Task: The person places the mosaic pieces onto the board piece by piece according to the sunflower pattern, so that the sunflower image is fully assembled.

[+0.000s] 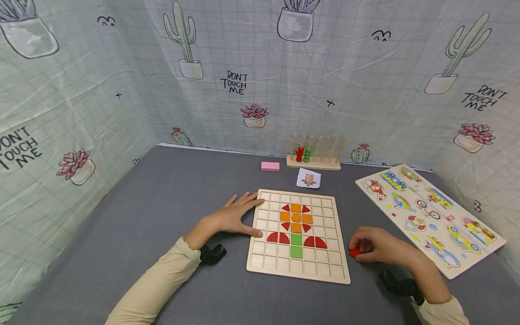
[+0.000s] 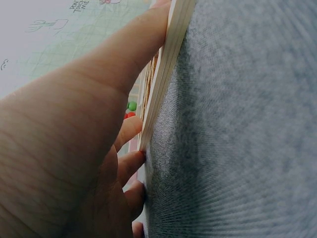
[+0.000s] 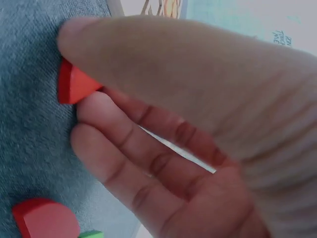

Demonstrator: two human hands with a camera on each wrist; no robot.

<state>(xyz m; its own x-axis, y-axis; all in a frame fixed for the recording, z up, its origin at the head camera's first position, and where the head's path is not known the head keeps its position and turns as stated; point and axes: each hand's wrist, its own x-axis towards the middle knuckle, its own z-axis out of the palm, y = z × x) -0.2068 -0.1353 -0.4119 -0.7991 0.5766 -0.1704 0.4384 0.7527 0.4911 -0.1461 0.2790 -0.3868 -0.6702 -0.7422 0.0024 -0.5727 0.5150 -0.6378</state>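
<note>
A square wooden grid board (image 1: 264, 262) lies flat on the table, with red, orange and green pieces set on its squares. My left hand (image 1: 233, 219) rests at its left edge, fingers spread and thumb on the border; the left wrist view shows the thumb along the board's side (image 2: 168, 64). Right of the board, my right hand (image 1: 375, 243) pinches a red quarter-circle piece (image 3: 77, 84) between thumb and fingers, low over the cloth. Another red quarter-circle piece (image 3: 47, 218) lies near that hand, beside a partly visible green piece (image 3: 91, 234).
Behind the board are a small pattern card (image 1: 308, 178), a pink block (image 1: 270, 166) and a peg rack (image 1: 313, 165) with red and green beads. A picture puzzle board (image 1: 432, 221) lies at the right. Printed cloth (image 1: 227, 49) hangs around the table's back and sides.
</note>
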